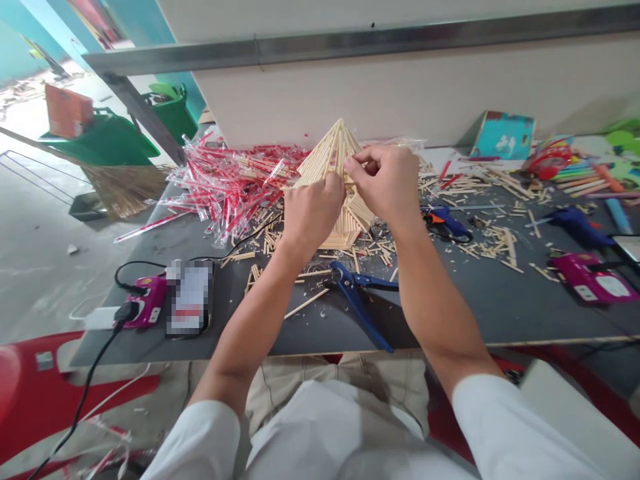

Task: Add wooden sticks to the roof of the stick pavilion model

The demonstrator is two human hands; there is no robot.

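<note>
A pointed model of pale wooden sticks (323,160) stands near the back of the dark table, its cone-shaped roof rising above both hands. My left hand (315,208) is closed on the lower front edge of the roof. My right hand (383,179) has thumb and index finger pinched at the roof's right side; whatever lies between the fingertips is too small to make out. Below the hands, a stepped stick base (340,240) shows. Blue-handled cutters (356,303) lie in front of it, between my forearms.
Red-and-clear plastic wrappers (230,180) heap at the left. Stick offcuts surround the model. A phone (190,298) and magenta power strip (150,301) lie front left. Blue glue guns (450,222), markers and another magenta strip (593,277) are at right.
</note>
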